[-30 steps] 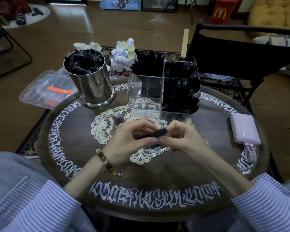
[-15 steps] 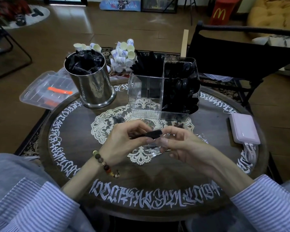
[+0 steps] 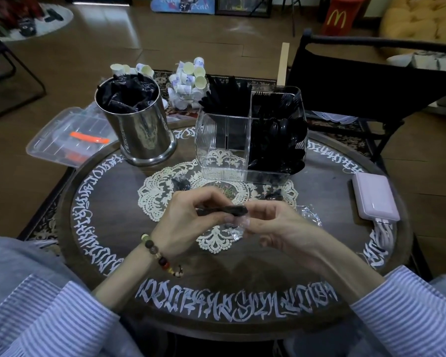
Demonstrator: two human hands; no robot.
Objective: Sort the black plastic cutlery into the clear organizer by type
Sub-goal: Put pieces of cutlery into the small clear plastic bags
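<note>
My left hand (image 3: 188,220) grips a black plastic cutlery piece (image 3: 229,210) lying sideways above the lace doily; which type it is I cannot tell. My right hand (image 3: 273,225) pinches a clear plastic wrapper (image 3: 236,226) just below the piece's right end. The clear organizer (image 3: 222,148) stands behind the hands: black cutlery handles fill its back-left section, spoons (image 3: 278,143) fill the right section, and the front-left section holds nothing. A steel canister (image 3: 139,127) at the back left holds wrapped black cutlery.
Two small dark wrapped bits (image 3: 180,185) (image 3: 273,196) lie on the doily. A crumpled clear wrapper (image 3: 309,215) sits right of my hands. A pink power bank (image 3: 373,197) with a white cable lies at the right rim. A clear lidded box (image 3: 67,137) overhangs at left; a black chair (image 3: 371,81) stands behind.
My hands have drawn slightly apart. The right hand let go of the black piece's end and now holds the clear wrapper pulled off below it; the left hand keeps the piece.
</note>
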